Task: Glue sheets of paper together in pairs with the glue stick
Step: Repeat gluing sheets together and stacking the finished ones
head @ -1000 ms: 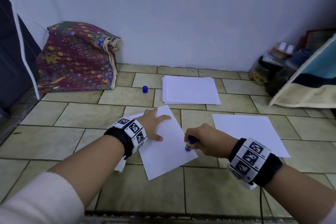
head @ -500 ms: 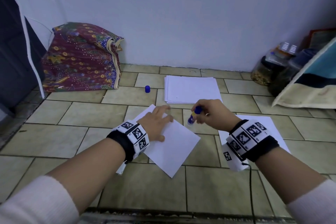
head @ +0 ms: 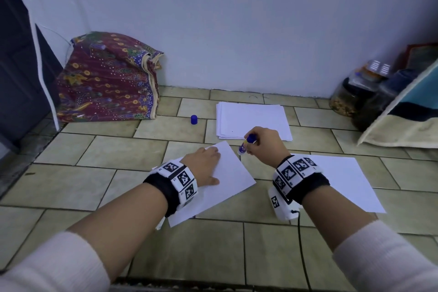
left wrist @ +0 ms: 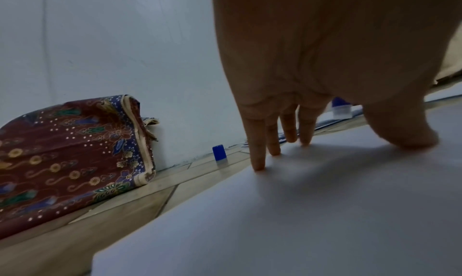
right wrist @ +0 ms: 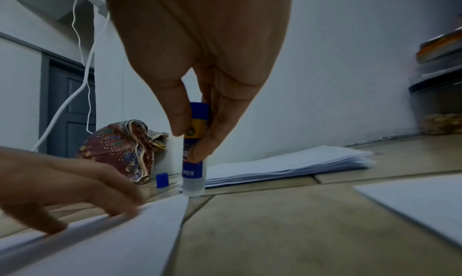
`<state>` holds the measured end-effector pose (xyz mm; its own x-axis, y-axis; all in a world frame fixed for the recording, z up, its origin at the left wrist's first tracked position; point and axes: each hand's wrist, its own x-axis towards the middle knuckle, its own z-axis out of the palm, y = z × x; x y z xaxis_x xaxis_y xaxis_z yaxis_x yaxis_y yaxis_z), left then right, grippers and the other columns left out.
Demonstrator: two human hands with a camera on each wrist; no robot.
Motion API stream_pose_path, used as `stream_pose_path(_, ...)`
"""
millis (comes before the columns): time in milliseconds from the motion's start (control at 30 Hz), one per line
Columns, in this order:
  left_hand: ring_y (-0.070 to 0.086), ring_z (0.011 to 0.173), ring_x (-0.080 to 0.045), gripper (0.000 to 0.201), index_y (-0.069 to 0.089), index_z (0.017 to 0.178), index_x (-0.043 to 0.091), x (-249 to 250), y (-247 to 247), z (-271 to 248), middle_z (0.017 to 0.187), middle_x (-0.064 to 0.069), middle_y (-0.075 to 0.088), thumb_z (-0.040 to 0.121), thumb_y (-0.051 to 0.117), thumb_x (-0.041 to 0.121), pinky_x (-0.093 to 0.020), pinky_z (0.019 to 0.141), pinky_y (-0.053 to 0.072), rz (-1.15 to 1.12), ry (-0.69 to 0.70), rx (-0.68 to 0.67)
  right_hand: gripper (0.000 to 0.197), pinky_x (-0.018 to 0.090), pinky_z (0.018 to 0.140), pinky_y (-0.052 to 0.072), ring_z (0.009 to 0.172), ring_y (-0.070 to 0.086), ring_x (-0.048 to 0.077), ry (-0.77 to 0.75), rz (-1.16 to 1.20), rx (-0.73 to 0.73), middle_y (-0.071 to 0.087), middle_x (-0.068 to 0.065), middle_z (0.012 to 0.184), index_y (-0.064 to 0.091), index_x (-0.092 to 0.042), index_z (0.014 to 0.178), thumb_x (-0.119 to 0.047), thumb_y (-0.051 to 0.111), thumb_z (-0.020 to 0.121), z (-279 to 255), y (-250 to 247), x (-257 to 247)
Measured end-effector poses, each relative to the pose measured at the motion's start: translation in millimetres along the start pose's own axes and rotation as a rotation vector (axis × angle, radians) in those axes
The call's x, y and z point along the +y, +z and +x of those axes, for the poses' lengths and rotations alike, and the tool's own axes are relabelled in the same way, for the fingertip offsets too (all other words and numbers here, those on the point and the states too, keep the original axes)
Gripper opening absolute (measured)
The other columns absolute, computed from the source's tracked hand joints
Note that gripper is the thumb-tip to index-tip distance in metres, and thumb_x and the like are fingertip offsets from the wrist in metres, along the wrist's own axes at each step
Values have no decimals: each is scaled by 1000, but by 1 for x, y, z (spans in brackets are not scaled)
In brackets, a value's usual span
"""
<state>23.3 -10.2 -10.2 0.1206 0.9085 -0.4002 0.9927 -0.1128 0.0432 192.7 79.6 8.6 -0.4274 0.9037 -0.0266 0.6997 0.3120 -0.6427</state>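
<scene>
**Glue going onto the far corner of one sheet; the pairing is not yet done**

At ten o'clock a folded maroon patterned cloth leans on the wall. Right of it, at eleven o'clock on the tiled floor, stands the small blue plastic cap, off the stick.

At centre the left hand lies flat, fingers straight and spread, pressing down the tilted white paper sheet. Just right of it, the right hand is clamped round the blue-and-white glue stick, thumb and fingers pinching its barrel, the clear end down at the sheet's far corner.

At twelve o'clock, beyond both hands, lies the white stack of loose paper sheets, seemingly still to be paired. At three o'clock a second single white sheet lies flat; I judge it the partner for the glued one, though whether it is already a finished pair cannot be told. Most of the work appears to remain.
</scene>
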Motion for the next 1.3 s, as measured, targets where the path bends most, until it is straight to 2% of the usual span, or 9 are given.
stream_pose_path(67, 18, 141, -29, 71, 11, 152, 11, 3, 3, 2, 160, 0, 6, 97, 48, 39, -44, 109, 34, 31, 14, -44, 16, 33, 80, 53, 87, 64, 23, 1, 4, 13, 63, 6, 94, 62, -12, 101, -13, 64, 85, 5, 8, -6)
stream_pose_path(133, 12, 142, -31, 72, 6, 153, 12, 4, 5, 3, 161, 2, 2, 99, 45, 38, -44, 112, 30, 50, 1, -61, 18, 25, 72, 46, 84, 58, 17, -10, 3, 27, 60, 4, 96, 62, -10, 105, -11, 62, 86, 10, 16, -15)
stream_pose_path(333, 18, 138, -30, 70, 14, 151, 12, 2, 7, 2, 159, 1, 11, 96, 48, 37, -43, 105, 39, 18, -2, -19, 23, 22, 72, 42, 86, 54, 19, -39, -105, -64, 62, 11, 101, 60, -3, 112, -2, 55, 89, 24, 30, -38)
stream_pose_path(700, 16, 140, -32, 73, 10, 153, 14, 1, 9, 4, 160, 0, 8, 97, 49, 39, -44, 108, 34, 22, 1, -47, 23, 26, 80, 44, 106, 55, 26, -175, -447, -295, 60, 13, 116, 60, -6, 114, -8, 54, 92, 13, 8, -45)
stream_pose_path(833, 18, 138, -32, 73, 11, 153, 14, 0, 6, 6, 160, 0, 8, 96, 49, 40, -41, 109, 33, 35, 9, -52, 21, 29, 79, 48, 94, 57, 25, -165, -435, -342, 59, 11, 111, 61, -9, 110, -7, 57, 90, -5, 0, -35)
stream_pose_path(967, 20, 137, -33, 73, 11, 153, 16, 0, 4, 6, 161, -2, 7, 96, 48, 42, -36, 112, 25, 81, 27, -60, 13, 27, 73, 46, 87, 58, 23, -162, -410, -366, 59, 4, 93, 59, -16, 96, -6, 59, 87, -24, -9, -21)
stream_pose_path(1100, 16, 141, -35, 74, 5, 153, 33, -5, -1, 4, 161, 0, 2, 95, 51, 39, -37, 113, 22, 97, 79, -123, 18, 16, 58, 37, 66, 48, 6, -169, -392, -356, 48, -14, 69, 61, -7, 107, -4, 54, 90, -38, -15, -11)
stream_pose_path(1200, 11, 143, -33, 72, 6, 151, 39, -7, -4, 1, 161, 2, -2, 96, 51, 39, -46, 112, 29, 129, 88, -172, 18, 12, 54, 33, 69, 51, 12, -177, -387, -363, 51, -7, 75, 62, -8, 106, -7, 57, 89, -42, -17, -8)
stream_pose_path(1300, 23, 138, -28, 74, 13, 150, 40, -6, -6, -3, 158, 2, 10, 90, 54, 52, -41, 101, 42, 158, 67, -129, 19, 19, 63, 39, 81, 54, 18, -163, -331, -325, 55, -1, 86, 64, -8, 106, -9, 59, 88, -43, -22, -4)
